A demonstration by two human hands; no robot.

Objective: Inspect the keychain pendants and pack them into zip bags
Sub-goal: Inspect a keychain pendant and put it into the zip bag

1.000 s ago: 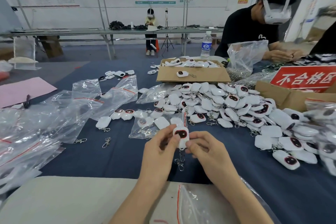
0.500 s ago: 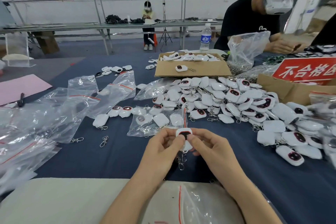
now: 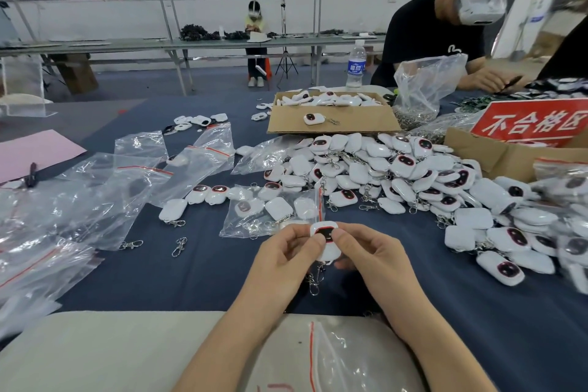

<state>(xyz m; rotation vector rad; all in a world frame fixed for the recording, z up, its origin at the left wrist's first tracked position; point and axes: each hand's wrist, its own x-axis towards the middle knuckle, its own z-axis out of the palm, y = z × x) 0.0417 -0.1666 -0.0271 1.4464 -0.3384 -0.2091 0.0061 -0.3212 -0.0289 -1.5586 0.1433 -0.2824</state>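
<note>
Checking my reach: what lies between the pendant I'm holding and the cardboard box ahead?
Head view: between the pendant and the cardboard box lie a part-filled zip bag, then the pendant heap.

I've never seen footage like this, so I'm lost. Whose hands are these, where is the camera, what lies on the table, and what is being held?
No machine here: these are a person's two bare hands, filmed by a camera worn on their head, looking forward and down. The left hand and right hand together pinch one white keychain pendant, dark screen up, its metal clasp dangling. On the blue table lie a pile of pendants, clear zip bags, one bag partly filled, and a cardboard box holding more.
</note>
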